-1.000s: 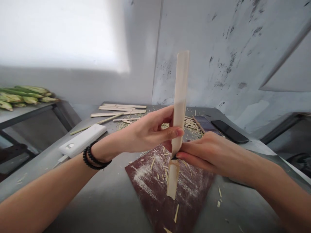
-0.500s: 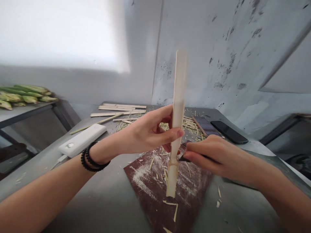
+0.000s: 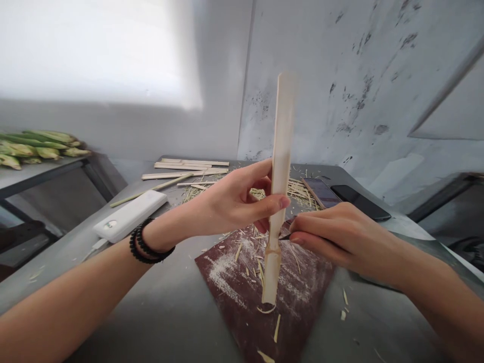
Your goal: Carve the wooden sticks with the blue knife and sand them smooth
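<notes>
A pale split bamboo piece (image 3: 283, 141) stands nearly upright in front of me, its ringed joint low down. My left hand (image 3: 245, 196) is closed around its middle, thumb across the front. Its lower end is over a dark reddish-brown board (image 3: 227, 292) strewn with shavings and white dust. My right hand (image 3: 333, 234) is closed on a small knife, most of it hidden in the fingers. Only the dark knife blade (image 3: 286, 237) shows, its tip at the bamboo's right edge just above the joint. A thin curled shaving (image 3: 267, 310) is by the bamboo's lower end.
Behind my hands lie bamboo strips (image 3: 185, 175), a heap of shavings (image 3: 302, 191) and two phones (image 3: 357, 201). A white power bank (image 3: 130, 214) with a cable is at the left. Green-and-pale stalks (image 3: 41, 147) rest on a side table. A wall rises behind.
The bamboo and both hands appear slightly farther right, along with the whole view. The knife blade shows more clearly beside the bamboo. Shavings near the bamboo's lower end have shifted.
</notes>
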Tool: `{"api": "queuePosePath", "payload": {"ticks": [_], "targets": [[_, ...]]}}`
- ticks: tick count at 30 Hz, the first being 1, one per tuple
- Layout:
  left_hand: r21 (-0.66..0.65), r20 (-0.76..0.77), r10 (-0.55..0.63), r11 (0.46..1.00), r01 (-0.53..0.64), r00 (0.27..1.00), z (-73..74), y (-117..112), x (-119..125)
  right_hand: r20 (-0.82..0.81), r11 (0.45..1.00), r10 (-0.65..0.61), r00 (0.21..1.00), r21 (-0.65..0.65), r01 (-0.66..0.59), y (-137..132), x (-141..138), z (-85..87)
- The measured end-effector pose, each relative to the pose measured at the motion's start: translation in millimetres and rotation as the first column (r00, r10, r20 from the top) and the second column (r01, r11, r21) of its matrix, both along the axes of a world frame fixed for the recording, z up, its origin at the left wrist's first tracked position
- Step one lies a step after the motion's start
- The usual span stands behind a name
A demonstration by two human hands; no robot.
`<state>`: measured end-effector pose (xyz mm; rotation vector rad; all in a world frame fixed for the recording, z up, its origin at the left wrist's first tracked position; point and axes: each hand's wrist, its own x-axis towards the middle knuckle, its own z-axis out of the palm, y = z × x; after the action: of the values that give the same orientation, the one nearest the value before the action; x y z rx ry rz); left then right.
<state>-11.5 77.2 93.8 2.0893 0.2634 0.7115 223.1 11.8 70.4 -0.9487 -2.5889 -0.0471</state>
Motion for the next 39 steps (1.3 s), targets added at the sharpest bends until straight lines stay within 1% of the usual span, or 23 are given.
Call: {"api": "queuePosePath", "payload": {"ticks": [3, 5, 10, 16, 23, 29, 33, 36, 39], "targets": [[-0.028, 0.001, 0.005, 1.000, -0.005, 1.000, -0.6, 0, 1, 0.024, 0.999, 0.041, 0.999, 0.027, -0.041, 0, 0, -3.1], [-0.031, -0.001, 0.013, 0.999, -0.013, 1.000, -0.7, 0, 1, 0.058, 0.999, 0.024, 0.998, 0.044, -0.026, 0, -1, -5.8], [-0.037, -0.017, 0.028, 0.999, -0.028, 0.999, -1.2, 0, 2, 0.106, 0.986, -0.013, 0.994, 0.165, -0.004, 0, -2, -9.9], [-0.038, -0.021, 0.015, 0.999, -0.016, 1.000, -1.0, 0, 2, 0.146, 0.983, -0.031, 0.989, 0.183, 0.004, -1, -2, -8.4], [-0.009, -0.026, 0.055, 0.998, -0.055, 0.998, 1.5, -3, 3, 0.193, 0.999, -0.047, 0.980, 0.029, 0.042, -2, -6, -0.3], [-0.034, -0.003, 0.039, 0.999, -0.039, 0.999, -1.1, -3, 3, 0.177, 0.999, -0.031, 0.984, 0.013, 0.029, -2, -7, -0.3], [0.019, 0.017, 0.043, 0.999, -0.044, 0.999, -2.5, -3, 3, 0.185, 1.000, -0.030, 0.982, 0.000, 0.030, -2, -6, -2.5], [0.026, 0.012, 0.045, 0.999, -0.045, 0.999, -2.0, -3, 3, 0.164, 0.998, -0.022, 0.986, -0.054, 0.031, -1, -6, -4.4], [0.019, 0.010, 0.042, 0.999, -0.042, 0.999, -1.6, -2, 3, 0.114, 0.988, 0.006, 0.993, -0.156, 0.012, 0, -5, -5.4]]}}
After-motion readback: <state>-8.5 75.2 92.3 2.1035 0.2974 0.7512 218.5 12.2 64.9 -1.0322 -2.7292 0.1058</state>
